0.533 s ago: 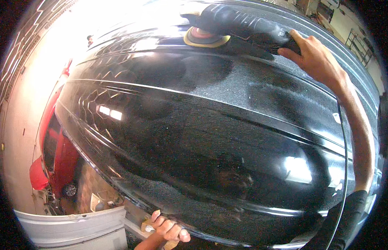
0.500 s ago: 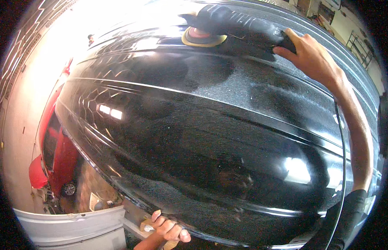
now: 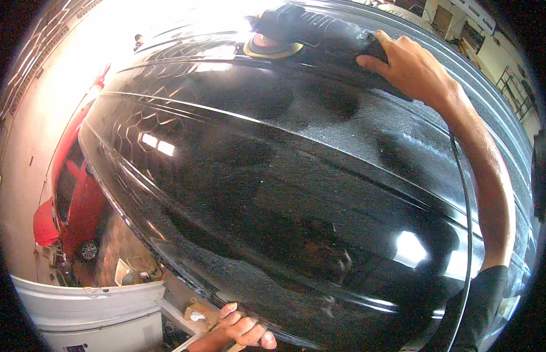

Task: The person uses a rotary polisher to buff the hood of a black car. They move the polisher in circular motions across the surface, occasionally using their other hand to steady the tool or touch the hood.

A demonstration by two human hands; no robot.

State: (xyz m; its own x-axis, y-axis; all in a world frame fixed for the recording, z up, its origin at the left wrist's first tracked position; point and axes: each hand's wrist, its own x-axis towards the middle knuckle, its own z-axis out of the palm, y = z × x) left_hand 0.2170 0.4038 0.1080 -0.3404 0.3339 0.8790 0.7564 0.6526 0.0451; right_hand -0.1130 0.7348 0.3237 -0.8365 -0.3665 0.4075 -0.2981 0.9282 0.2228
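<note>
Along the far side of a glossy black car panel (image 3: pixel 226 164), my right hand (image 3: pixel 417 67) is wrapped round the rear grip of a black polisher (image 3: pixel 326 35). The polisher's round yellow-edged pad (image 3: pixel 274 49) lies against the panel near the top of the view. From the grip a thin dark cord (image 3: pixel 465 217) runs down beside my right forearm. At the near edge of the panel, my left hand (image 3: pixel 246 330) has its fingers curled over the rim. Dull, hazy patches and bright reflections of lights show on the black paint.
A red car (image 3: pixel 88 205) stands on the left, beyond the panel. At the lower left is a white cabinet-like unit (image 3: pixel 103 322), with a cardboard box (image 3: pixel 196 314) next to it. Metal racks (image 3: pixel 514 88) stand at the far right. A person's head shows small at far left.
The view has shifted slightly. My right hand and the polisher have moved a little left across the panel. My left hand has slid slightly right along the near edge.
</note>
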